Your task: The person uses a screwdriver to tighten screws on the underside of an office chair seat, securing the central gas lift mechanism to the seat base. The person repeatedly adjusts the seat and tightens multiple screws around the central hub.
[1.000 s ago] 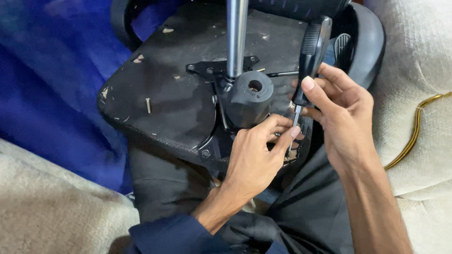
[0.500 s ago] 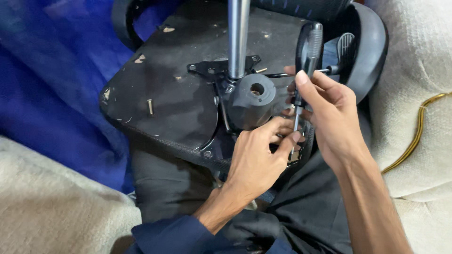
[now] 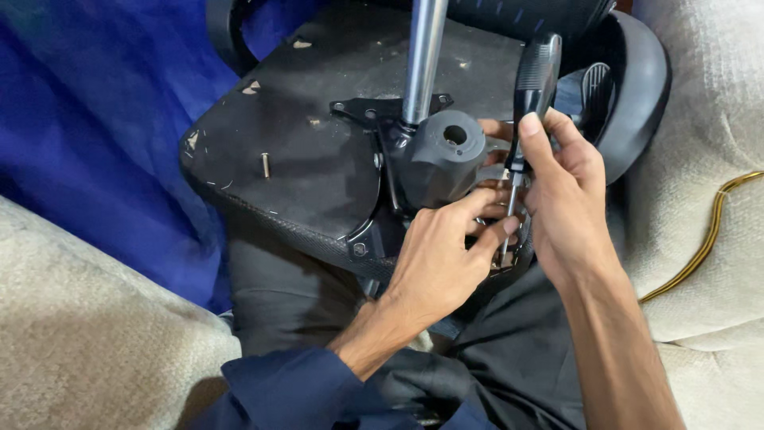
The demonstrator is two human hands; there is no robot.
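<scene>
An upturned black chair seat [image 3: 302, 159] rests on my lap, its grey mechanism housing [image 3: 442, 155] and metal gas column [image 3: 424, 56] sticking up. My right hand [image 3: 569, 199] grips a black-handled screwdriver [image 3: 532, 87], held upright with its shaft pointing down at the seat's near right edge. My left hand [image 3: 442, 259] pinches around the screwdriver's tip there, fingers against the mechanism plate. The tip and whatever it touches are hidden by my fingers.
A loose bolt [image 3: 265, 165] stands on the seat underside at left. A black armrest or wheel part [image 3: 637, 87] curves at the upper right. Blue cloth [image 3: 95, 119] lies left, and beige cushions [image 3: 700, 159] lie at both sides.
The screwdriver has swung from leaning right to nearly upright, and my right hand has shifted slightly. My left hand stays at the tip.
</scene>
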